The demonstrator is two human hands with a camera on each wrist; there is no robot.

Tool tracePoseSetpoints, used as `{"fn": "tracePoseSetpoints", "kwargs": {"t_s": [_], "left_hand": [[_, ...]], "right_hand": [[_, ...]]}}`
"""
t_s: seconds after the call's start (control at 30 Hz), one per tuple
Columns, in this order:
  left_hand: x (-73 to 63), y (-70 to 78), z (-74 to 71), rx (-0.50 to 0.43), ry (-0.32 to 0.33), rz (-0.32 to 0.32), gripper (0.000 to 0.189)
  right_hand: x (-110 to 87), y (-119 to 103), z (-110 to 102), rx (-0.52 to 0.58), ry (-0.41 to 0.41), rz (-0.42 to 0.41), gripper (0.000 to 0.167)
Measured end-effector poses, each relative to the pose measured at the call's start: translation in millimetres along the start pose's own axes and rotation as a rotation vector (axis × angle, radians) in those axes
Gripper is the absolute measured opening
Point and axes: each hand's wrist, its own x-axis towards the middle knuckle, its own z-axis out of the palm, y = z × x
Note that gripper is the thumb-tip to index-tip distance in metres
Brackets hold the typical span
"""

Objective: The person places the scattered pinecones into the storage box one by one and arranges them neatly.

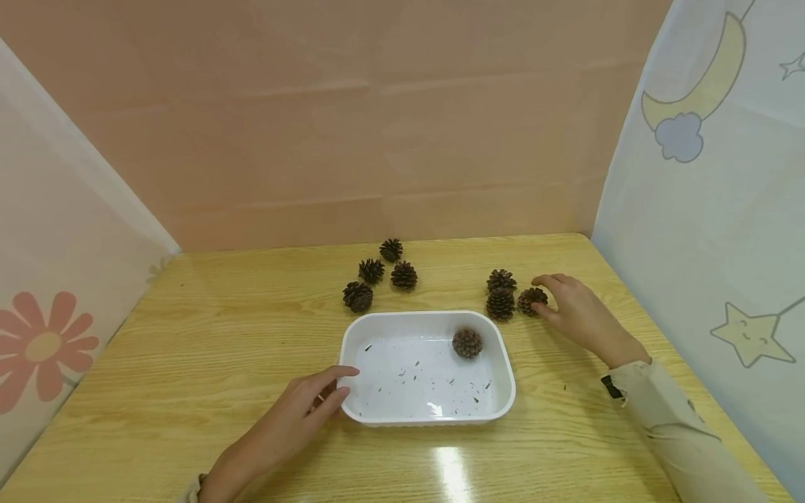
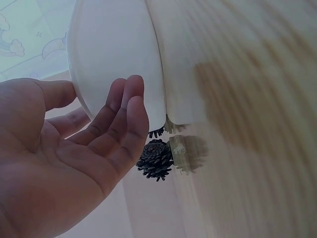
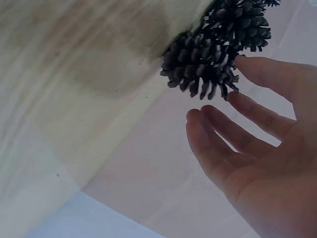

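Observation:
In the head view, my left hand [image 1: 286,423] is at the left end of a white plastic tray [image 1: 428,421], its thumb and index finger at the rim. The left wrist view shows that hand [image 2: 74,148] with its thumb at the rim and several bent fingers along the outer wall. One pine cone [image 1: 467,343] lies inside the tray among small dark scraps. My right hand [image 1: 581,314] reaches around a pine cone [image 1: 528,300] right of the tray. Seen from the right wrist, thumb and index fingertips are right at the edge of this cone [image 3: 195,67], other fingers spread apart.
Two pine cones [image 1: 500,304] stand close together left of the right hand. Several more, one of them a pine cone [image 1: 358,297] near the tray's back left corner, lie behind the tray on the wooden table [image 1: 207,335]. Cloth walls enclose the table's back and sides.

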Motion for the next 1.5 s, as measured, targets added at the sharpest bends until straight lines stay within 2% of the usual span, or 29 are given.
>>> {"fn": "tracePoseSetpoints", "kwargs": {"t_s": [0.2, 0.63, 0.8, 1.17, 1.5], "left_hand": [[1.8, 0.1, -0.7, -0.014, -0.009, -0.002, 0.034], [1.2, 0.9, -0.4, -0.032, -0.012, 0.004, 0.035], [0.4, 0.9, -0.2, -0.036, -0.016, 0.016, 0.034], [0.6, 0.3, 0.3, -0.025, -0.019, 0.0, 0.032], [-1.0, 0.3, 0.3, -0.035, -0.012, 0.028, 0.035]], "right_hand": [[1.4, 7.1, 4.9, 0.071, -0.025, 0.009, 0.036], [-2.3, 13.0, 4.2, 0.057, 0.034, -0.007, 0.034], [-5.4, 12.1, 1.3, 0.055, 0.06, -0.023, 0.033], [-8.7, 5.3, -3.1, 0.038, 0.096, -0.045, 0.033], [-13.3, -7.0, -9.9, 0.033, 0.154, -0.092, 0.035]]}}
